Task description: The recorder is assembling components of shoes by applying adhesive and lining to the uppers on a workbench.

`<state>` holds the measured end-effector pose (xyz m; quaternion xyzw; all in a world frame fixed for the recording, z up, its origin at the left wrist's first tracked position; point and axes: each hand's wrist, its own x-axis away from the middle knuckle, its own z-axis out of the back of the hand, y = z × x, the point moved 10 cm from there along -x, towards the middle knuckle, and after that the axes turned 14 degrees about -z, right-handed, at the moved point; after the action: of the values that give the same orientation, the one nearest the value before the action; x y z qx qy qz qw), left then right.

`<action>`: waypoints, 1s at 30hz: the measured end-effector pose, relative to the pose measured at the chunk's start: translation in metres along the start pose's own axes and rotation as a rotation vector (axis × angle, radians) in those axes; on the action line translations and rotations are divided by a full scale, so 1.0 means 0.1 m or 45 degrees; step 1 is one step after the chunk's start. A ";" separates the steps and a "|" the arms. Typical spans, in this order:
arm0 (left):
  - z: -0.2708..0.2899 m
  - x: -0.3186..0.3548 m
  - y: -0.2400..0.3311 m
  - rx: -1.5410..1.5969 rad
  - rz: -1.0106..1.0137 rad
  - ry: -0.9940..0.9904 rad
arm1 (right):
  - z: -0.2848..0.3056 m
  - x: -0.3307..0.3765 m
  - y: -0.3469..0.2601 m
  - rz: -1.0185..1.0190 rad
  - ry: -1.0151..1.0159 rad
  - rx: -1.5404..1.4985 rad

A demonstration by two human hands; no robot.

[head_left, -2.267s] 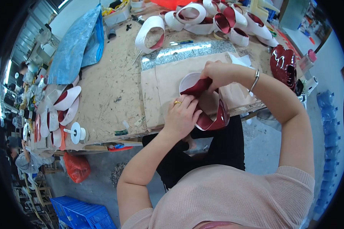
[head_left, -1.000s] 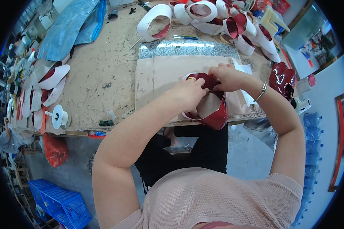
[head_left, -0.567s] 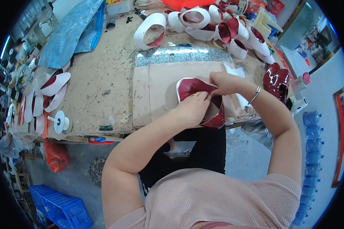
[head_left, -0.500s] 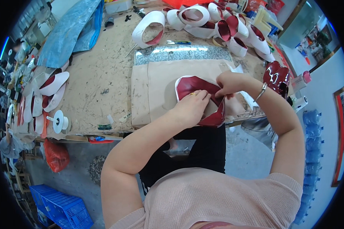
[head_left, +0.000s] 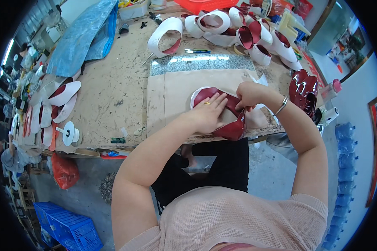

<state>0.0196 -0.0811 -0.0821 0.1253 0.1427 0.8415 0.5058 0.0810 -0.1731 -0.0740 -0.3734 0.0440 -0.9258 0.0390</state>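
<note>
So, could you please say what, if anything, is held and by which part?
A dark red shoe upper: the right hand grips its right edge; the left hand lies spread on its lining.

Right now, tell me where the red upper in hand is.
In the head view, the red upper is just right of centre, at the near side of the beige sheet, left hand on its lining, right hand at its rim.
</note>
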 end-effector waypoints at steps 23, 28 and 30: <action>0.15 0.92 -0.15 -0.386 0.489 0.478 | 0.16 0.46 -0.25 0.461 1.304 -0.653; 0.23 1.03 -0.04 -0.476 0.344 0.430 | -0.06 0.55 -0.22 0.523 1.359 -0.704; 0.19 1.03 -0.01 -0.543 0.300 0.453 | 0.01 0.51 -0.20 0.498 1.277 -0.746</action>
<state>-0.0195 0.0129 -0.0581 -0.1175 0.0335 0.9141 0.3867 0.0443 -0.1586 -0.0365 0.1277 0.3775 -0.9138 0.0783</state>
